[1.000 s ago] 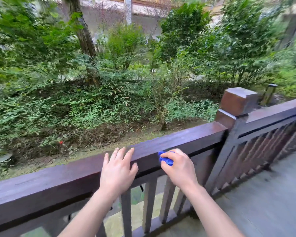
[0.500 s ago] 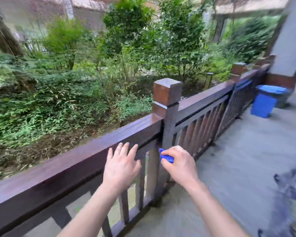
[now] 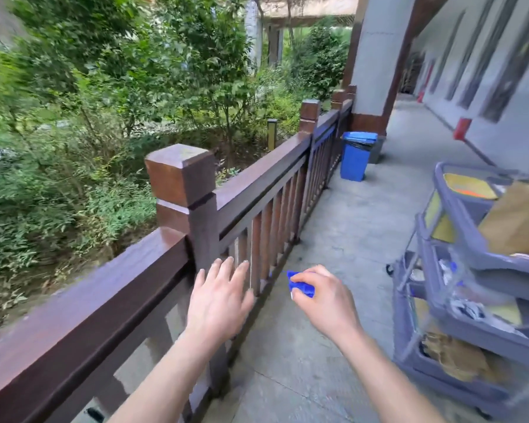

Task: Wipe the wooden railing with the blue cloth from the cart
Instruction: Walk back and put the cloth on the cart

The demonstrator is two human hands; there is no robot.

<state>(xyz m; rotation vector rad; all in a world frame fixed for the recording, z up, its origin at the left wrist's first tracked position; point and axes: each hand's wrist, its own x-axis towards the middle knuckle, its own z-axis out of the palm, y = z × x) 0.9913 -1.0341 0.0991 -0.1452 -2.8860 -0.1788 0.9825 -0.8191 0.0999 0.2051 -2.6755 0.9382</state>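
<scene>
Head view, garden (image 3: 74,148): shrubs and trees fill the left, beyond the rail's outer edge.
Wooden railing (image 3: 89,300): dark brown, runs from lower left away toward a grey pillar (image 3: 376,56); a square-capped post (image 3: 180,172) stands in it mid-frame.
Left hand (image 3: 217,303): fingers straight and spread, in front of the balusters just right of the post; whether it touches wood cannot be told.
Blue cloth (image 3: 301,286): bunched up, off the railing, over the floor.
Right hand (image 3: 327,303): fingers curled round the cloth, near the left hand.
Floor (image 3: 364,227): concrete walkway, open between railing and cart.
Blue bin (image 3: 355,157): lidded, dark liner at the rim, beside the railing at the pillar's base.
Cart (image 3: 486,331): grey, tiered, at the right edge; top tier holds a brown bag (image 3: 519,221) and a yellow item (image 3: 468,186); lower tiers hold blurred clutter.
</scene>
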